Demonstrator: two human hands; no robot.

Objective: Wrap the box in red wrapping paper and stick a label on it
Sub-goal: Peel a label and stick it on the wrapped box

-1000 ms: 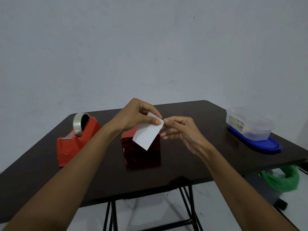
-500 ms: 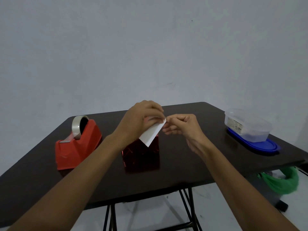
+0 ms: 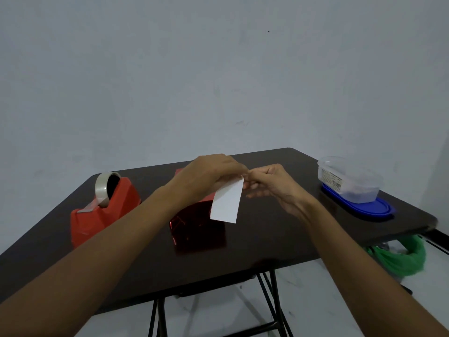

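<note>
The box [image 3: 198,224], covered in shiny red wrapping paper, stands in the middle of the dark table [image 3: 267,239]. Above it hangs a white rectangular label [image 3: 227,203], held in the air by its top edge. My left hand [image 3: 209,176] pinches that top edge from the left. My right hand [image 3: 272,183] meets it at the label's upper right corner, fingertips closed on the corner. Both hands hover above the box and hide its back top edge.
A red tape dispenser [image 3: 104,210] with a roll of clear tape stands at the left of the table. A clear plastic container [image 3: 349,183] rests on its blue lid [image 3: 364,207] at the right edge. A green bag [image 3: 403,256] sits on the floor below.
The label has swung from a slanted pose to hanging nearly straight down, and shows more of its face. Both hands stay pinched together at its top corner.
</note>
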